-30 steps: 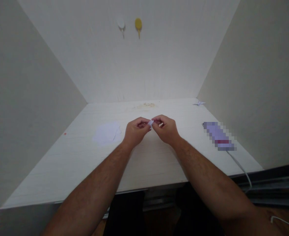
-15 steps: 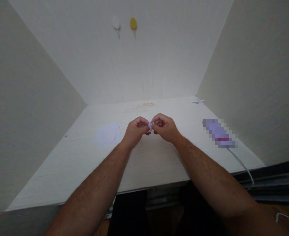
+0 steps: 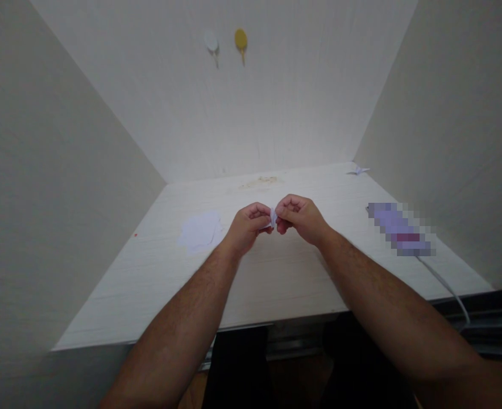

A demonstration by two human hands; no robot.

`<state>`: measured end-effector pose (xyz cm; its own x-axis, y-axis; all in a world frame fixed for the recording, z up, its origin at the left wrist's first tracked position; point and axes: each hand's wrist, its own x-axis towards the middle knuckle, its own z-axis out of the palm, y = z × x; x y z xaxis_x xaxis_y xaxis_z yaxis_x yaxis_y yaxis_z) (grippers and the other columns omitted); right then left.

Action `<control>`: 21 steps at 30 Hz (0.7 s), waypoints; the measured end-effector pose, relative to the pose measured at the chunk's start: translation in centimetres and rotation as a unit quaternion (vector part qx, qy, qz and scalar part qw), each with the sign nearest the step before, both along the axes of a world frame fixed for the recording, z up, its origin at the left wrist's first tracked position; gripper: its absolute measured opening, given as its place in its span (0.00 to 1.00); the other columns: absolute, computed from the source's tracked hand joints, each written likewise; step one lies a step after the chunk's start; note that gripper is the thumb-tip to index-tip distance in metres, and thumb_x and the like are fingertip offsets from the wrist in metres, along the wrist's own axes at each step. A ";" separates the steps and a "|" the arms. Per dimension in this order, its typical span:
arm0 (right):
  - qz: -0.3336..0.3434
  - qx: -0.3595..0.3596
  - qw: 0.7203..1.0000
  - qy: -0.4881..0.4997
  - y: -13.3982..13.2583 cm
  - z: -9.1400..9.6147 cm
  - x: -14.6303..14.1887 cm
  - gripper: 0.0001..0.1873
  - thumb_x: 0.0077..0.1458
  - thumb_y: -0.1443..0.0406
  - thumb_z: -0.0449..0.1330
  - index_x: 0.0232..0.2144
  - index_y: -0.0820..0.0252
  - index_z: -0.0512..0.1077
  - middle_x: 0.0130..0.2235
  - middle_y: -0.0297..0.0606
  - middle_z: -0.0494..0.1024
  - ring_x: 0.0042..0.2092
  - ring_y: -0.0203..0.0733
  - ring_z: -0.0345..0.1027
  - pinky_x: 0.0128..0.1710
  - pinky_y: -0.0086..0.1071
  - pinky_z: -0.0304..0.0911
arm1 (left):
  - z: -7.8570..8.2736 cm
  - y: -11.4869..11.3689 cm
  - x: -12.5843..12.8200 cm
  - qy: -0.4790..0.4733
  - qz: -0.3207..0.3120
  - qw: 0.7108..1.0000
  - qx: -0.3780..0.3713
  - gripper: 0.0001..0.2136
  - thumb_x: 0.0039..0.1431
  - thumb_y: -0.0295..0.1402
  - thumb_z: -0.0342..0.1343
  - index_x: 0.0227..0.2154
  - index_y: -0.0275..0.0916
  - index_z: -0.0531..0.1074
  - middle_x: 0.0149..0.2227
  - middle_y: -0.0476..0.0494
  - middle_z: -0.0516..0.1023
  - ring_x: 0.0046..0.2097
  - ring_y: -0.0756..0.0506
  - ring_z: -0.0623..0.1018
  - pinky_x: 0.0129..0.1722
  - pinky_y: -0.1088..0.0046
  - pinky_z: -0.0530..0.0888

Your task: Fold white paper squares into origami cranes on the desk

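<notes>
A small folded piece of white paper (image 3: 273, 217) is pinched between my two hands just above the white desk (image 3: 276, 272). My left hand (image 3: 248, 227) grips its left side with curled fingers. My right hand (image 3: 301, 218) grips its right side, fingers also curled. The knuckles of both hands nearly touch. Most of the paper is hidden by my fingers.
Loose white paper sheets (image 3: 200, 232) lie on the desk to the left. A blurred-out flat object (image 3: 399, 229) with a white cable (image 3: 444, 283) lies at the right. A small folded paper figure (image 3: 358, 170) sits in the far right corner. Two hooks (image 3: 227, 42) hang on the back wall.
Both hands stay pinched on the small paper and have worked it slightly. The view has shifted a little, so hands and desk appear further right.
</notes>
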<state>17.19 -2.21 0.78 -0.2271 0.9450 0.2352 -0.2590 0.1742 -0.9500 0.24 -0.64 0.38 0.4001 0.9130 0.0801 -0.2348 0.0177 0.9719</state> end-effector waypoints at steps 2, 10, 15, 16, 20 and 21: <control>0.009 -0.008 1.000 0.010 0.0 0.0 0.0 0.16 0.47 0.55 0.68 0.29 0.60 0.70 0.24 0.32 0.78 0.22 0.35 0.72 0.22 0.28 0.69 | 0.0 0.0 0.0 -0.010 -0.001 1.000 0.000 0.10 0.44 0.28 0.63 0.29 0.37 0.69 0.25 0.50 0.76 0.24 0.52 0.73 0.27 0.74 0.68; -0.073 -0.014 0.995 -0.065 0.2 0.2 -0.3 0.07 0.42 0.67 0.65 0.26 0.61 0.69 0.19 0.31 0.74 0.21 0.33 0.68 0.18 0.24 0.64 | -0.3 0.2 0.1 0.038 0.024 0.996 0.080 0.07 0.46 0.27 0.62 0.29 0.37 0.70 0.26 0.50 0.76 0.27 0.53 0.73 0.29 0.75 0.69; -0.060 -0.039 0.992 -0.108 0.6 -0.2 -0.1 0.07 0.42 0.68 0.65 0.28 0.62 0.72 0.20 0.31 0.73 0.21 0.32 0.66 0.16 0.23 0.62 | -0.6 0.5 0.1 0.098 0.061 0.983 0.141 0.07 0.48 0.29 0.63 0.30 0.37 0.72 0.27 0.49 0.76 0.29 0.52 0.75 0.32 0.75 0.71; -0.065 -0.046 0.990 -0.115 0.7 -0.2 -0.1 0.07 0.42 0.68 0.65 0.28 0.62 0.72 0.20 0.31 0.73 0.20 0.32 0.66 0.16 0.24 0.62 | -0.7 0.5 0.1 0.102 0.070 0.981 0.150 0.07 0.48 0.29 0.63 0.30 0.37 0.72 0.28 0.49 0.77 0.30 0.52 0.76 0.33 0.74 0.71; -0.091 -0.063 0.983 -0.149 0.6 0.0 -0.3 0.05 0.45 0.68 0.65 0.28 0.63 0.73 0.19 0.31 0.73 0.20 0.32 0.66 0.18 0.25 0.65 | -0.9 0.7 0.2 0.135 0.126 0.969 0.167 0.07 0.47 0.29 0.63 0.31 0.37 0.73 0.30 0.47 0.78 0.32 0.50 0.77 0.33 0.74 0.72; -0.093 -0.062 0.980 -0.162 0.5 0.0 -0.3 0.05 0.46 0.67 0.64 0.28 0.63 0.73 0.19 0.32 0.73 0.20 0.31 0.65 0.18 0.25 0.65 | -1.0 0.8 0.2 0.143 0.140 0.966 0.165 0.07 0.47 0.29 0.64 0.31 0.37 0.74 0.29 0.47 0.78 0.31 0.50 0.77 0.32 0.74 0.72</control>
<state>16.89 -1.68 0.78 -0.0916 0.9940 0.0591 0.0846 0.0669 -0.9942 0.41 0.17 -0.63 0.1905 0.9323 0.3076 0.0925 -0.3290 0.9398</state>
